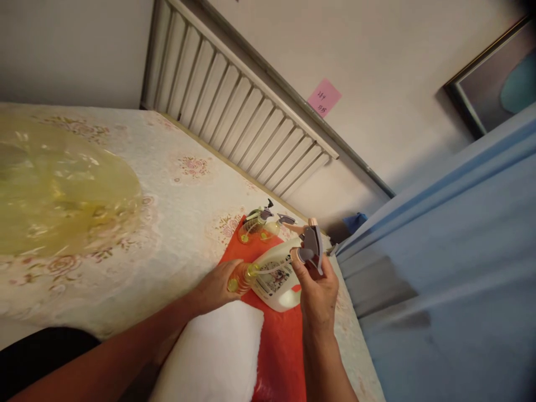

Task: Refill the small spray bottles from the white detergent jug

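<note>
My left hand is wrapped round a small clear bottle with a yellowish neck. In my right hand is a grey trigger spray head, held to the right of the bottle. Its thin dip tube slants down toward the bottle's mouth; I cannot tell how far it reaches in. Behind both hands a large white jug with a printed label lies or stands on a red sheet. Beyond it are two more spray bottles with dark heads.
A flowered cloth covers the table. On it, at the left, lies a yellow plastic bag. White fluffy material is in front of me. A radiator runs along the wall, and a blue curtain hangs at the right.
</note>
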`<action>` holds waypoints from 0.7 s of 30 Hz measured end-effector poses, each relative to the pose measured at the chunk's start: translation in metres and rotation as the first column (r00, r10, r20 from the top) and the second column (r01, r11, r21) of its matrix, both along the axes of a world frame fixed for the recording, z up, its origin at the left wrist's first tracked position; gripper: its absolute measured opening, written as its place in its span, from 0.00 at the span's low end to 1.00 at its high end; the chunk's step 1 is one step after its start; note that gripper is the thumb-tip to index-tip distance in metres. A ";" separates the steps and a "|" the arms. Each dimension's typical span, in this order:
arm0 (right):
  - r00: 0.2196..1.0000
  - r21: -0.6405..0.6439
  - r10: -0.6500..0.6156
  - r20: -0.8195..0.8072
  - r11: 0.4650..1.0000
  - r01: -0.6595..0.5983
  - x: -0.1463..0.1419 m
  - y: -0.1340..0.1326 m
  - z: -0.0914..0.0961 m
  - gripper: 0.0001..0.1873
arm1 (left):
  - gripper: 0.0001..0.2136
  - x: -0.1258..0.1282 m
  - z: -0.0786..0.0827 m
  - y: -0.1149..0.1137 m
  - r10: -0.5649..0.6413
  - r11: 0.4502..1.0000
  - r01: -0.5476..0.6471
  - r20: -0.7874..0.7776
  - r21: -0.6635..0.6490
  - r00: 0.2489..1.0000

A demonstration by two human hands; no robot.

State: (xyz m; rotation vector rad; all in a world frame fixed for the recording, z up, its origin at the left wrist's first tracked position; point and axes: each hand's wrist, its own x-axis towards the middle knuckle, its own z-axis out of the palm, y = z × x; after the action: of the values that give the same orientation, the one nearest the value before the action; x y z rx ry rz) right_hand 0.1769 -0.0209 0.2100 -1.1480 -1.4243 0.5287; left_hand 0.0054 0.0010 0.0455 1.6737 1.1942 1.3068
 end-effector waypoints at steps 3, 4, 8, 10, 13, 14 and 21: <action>1.000 -0.008 -0.007 -0.005 1.000 0.007 0.000 -0.002 0.001 0.19 | 0.29 0.000 -0.004 0.002 -0.060 0.998 0.061 -0.059 0.015 0.996; 1.000 -0.009 -0.013 0.002 1.000 0.013 0.001 -0.002 0.001 0.19 | 0.29 0.000 -0.006 0.003 -0.059 0.998 0.060 -0.063 0.016 0.996; 0.999 0.007 -0.037 -0.005 0.999 0.037 0.004 -0.002 -0.002 0.16 | 0.29 0.001 -0.008 0.004 -0.043 0.999 0.046 -0.098 0.019 0.994; 0.998 0.016 -0.054 -0.018 0.998 0.054 0.006 -0.003 -0.004 0.16 | 0.29 0.001 -0.008 0.003 -0.040 0.999 0.043 -0.116 0.021 0.992; 0.996 0.027 -0.079 -0.046 0.996 0.080 0.008 -0.003 -0.007 0.18 | 0.28 0.001 -0.007 0.003 -0.048 0.998 0.051 -0.123 0.022 0.991; 0.994 0.031 -0.088 -0.060 0.995 0.090 0.009 -0.003 -0.008 0.19 | 0.28 0.001 -0.007 0.003 -0.057 0.998 0.060 -0.126 0.024 0.990; 0.986 0.021 -0.080 -0.145 0.996 0.084 0.011 -0.005 -0.008 0.16 | 0.32 -0.001 -0.009 0.005 -0.089 0.996 0.092 -0.166 0.009 0.982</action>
State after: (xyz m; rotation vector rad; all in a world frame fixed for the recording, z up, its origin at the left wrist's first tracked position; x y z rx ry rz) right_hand 0.1883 -0.0256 0.2018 -1.1193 -1.2509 0.5221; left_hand 0.0043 0.0061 0.0363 1.8563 1.1885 1.1440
